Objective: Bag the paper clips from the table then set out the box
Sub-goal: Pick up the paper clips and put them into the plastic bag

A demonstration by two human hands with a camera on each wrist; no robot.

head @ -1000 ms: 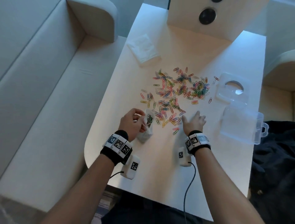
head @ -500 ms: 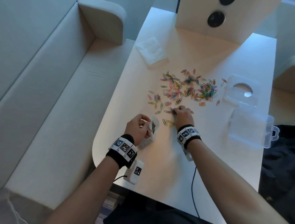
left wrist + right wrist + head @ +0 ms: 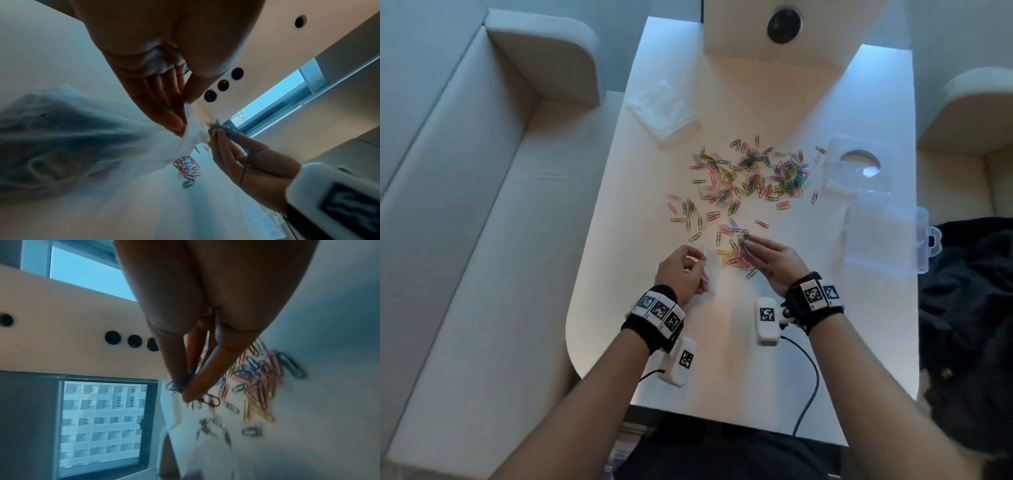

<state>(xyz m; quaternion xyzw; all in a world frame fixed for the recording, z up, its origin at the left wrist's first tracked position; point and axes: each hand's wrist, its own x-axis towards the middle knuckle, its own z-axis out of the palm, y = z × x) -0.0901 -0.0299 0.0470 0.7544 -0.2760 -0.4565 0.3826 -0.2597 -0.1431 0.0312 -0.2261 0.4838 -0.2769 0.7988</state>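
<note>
Right hand (image 3: 774,260) lifted — paper clips (image 3: 743,240) pinched between fingers (image 3: 197,382).

An office lounge or booth: to the left of the left hand (image 3: 681,274) runs a pale upholstered bench (image 3: 482,240), with a white surface (image 3: 859,342) under both hands. Beyond the fingertips stands a panel with round ports (image 3: 112,337), then a window (image 3: 102,423) facing a many-storeyed building.
</note>
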